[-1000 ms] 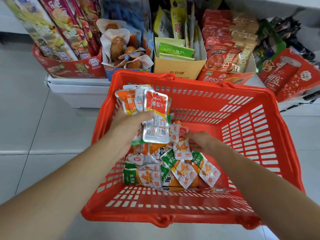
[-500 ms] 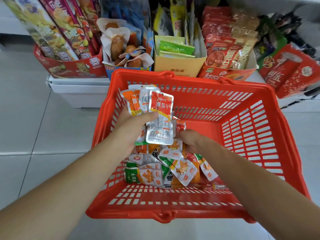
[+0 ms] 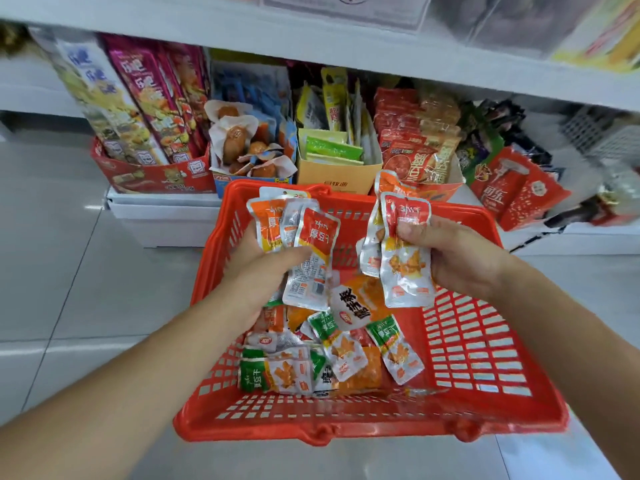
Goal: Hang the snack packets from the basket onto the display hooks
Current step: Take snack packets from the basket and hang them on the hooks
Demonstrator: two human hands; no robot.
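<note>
Above the red basket (image 3: 485, 358) at frame centre, the left hand (image 3: 263, 268) grips a fan of snack packets (image 3: 304, 251); the right hand (image 3: 457, 258) pinches several red-topped packets (image 3: 405, 258). Loose packets (image 3: 332, 355) lie on the basket floor.

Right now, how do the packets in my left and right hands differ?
The left bunch, in the left hand, fans out; the right bunch, in the right hand, stacks tighter. The left bunch's front packet shows label text; the right bunch's, a food picture. Both are held over the basket.
</note>
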